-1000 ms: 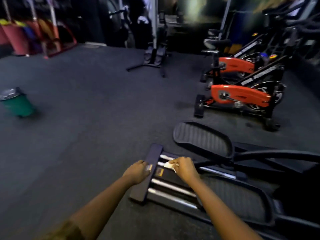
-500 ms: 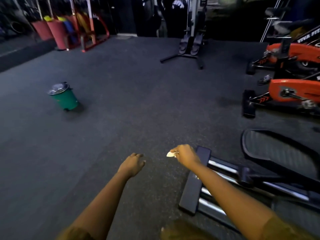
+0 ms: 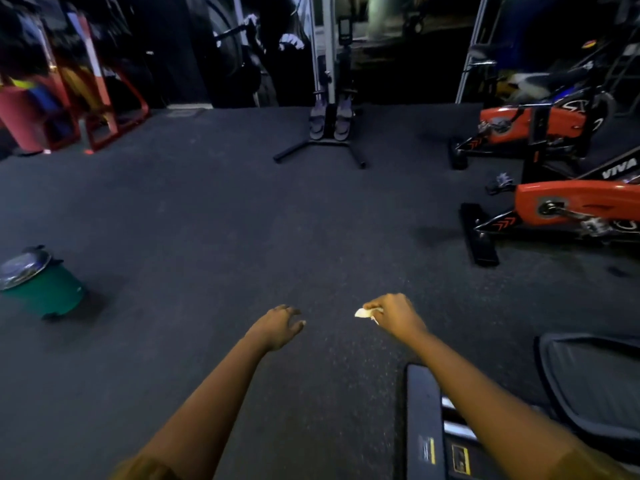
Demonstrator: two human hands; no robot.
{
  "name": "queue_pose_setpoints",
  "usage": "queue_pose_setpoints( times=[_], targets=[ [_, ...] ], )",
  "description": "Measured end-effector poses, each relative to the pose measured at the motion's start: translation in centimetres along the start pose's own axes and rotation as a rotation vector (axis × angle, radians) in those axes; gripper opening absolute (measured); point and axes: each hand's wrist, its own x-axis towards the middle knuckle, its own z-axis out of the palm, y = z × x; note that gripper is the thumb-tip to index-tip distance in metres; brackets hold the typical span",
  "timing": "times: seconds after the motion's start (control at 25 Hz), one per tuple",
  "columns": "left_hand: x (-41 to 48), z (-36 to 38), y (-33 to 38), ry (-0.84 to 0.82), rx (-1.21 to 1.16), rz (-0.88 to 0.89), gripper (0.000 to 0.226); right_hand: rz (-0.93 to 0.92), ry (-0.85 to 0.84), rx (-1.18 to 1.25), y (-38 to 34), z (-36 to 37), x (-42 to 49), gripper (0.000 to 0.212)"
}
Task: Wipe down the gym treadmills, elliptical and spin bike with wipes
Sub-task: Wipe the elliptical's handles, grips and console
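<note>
The elliptical [image 3: 424,420] lies just behind and right of the right grip [image 3: 394,317], the spin bike [image 3: 575,202] well beyond it, the green bin [image 3: 45,292] far left of the left grip [image 3: 277,327]. The left grip hangs slack and empty; the right grip pinches a crumpled wipe [image 3: 363,312], clear of the machine and probably headed for that bin.

A single wide-angle camera is riding on the person's head, looking forward and down over the dark speckled rubber floor [image 3: 311,230]. The left hand [image 3: 277,323] and right hand [image 3: 394,315] are sitting close, low-centre. The red-and-black spin bikes [image 3: 571,202] are standing farther off at the right edge, and the small green lidded bin [image 3: 45,289] at the left.
</note>
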Motion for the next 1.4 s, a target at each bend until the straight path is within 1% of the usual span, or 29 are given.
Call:
queue_pose_setpoints(
  times=[0.12,0.28,0.44,0.6,0.64,0.76,0.92,1.08,1.16,1.28,1.4],
  targets=[
    [8.6,-3.9,1.7,-0.039,0.046,0.118,0.051,0.112,0.088,0.037,1.3,-3.6,4.9,0.031],
    [20.8,-8.4,6.4,-0.075,0.113,0.312,0.05,0.296,0.231,0.094,5.4,-7.9,11.4,0.031],
    [33.7,-12.8,12.7,-0.121,0.19,0.529,0.049,0.479,0.404,0.175,9.0,-12.7,17.5,0.029],
    [43.8,-15.8,21.6,-0.193,0.269,0.76,0.048,0.699,0.573,0.207,12.5,-17.7,20.9,0.023],
    [45.3,-16.1,23.8,-0.212,0.274,0.804,0.048,0.742,0.6,0.204,13.3,-18.7,21.0,0.023],
    [50.0,-16.1,32.4,-0.265,0.333,0.974,0.047,0.88,0.749,0.2,16.5,-22.0,20.5,0.026],
    [54.0,-14.9,44.8,-0.292,0.404,1.208,0.045,1.028,0.889,0.193,22.5,-26.6,20.1,0.021],
    [56.6,-13.6,57.0,-0.311,0.472,1.354,0.048,1.143,1.006,0.21,28.9,-32.1,19.7,0.02],
    [57.5,-12.7,62.8,-0.337,0.495,1.425,0.048,1.201,1.071,0.203,31.7,-34.6,19.1,0.022],
    [57.6,-10.6,70.4,-0.362,0.557,1.541,0.049,1.302,1.156,0.208,34.5,-37.5,17.4,0.017],
    [56.0,-7.5,78.9,-0.416,0.649,1.654,0.05,1.424,1.214,0.204,37.9,-40.4,14.3,0.024]
  ],
)
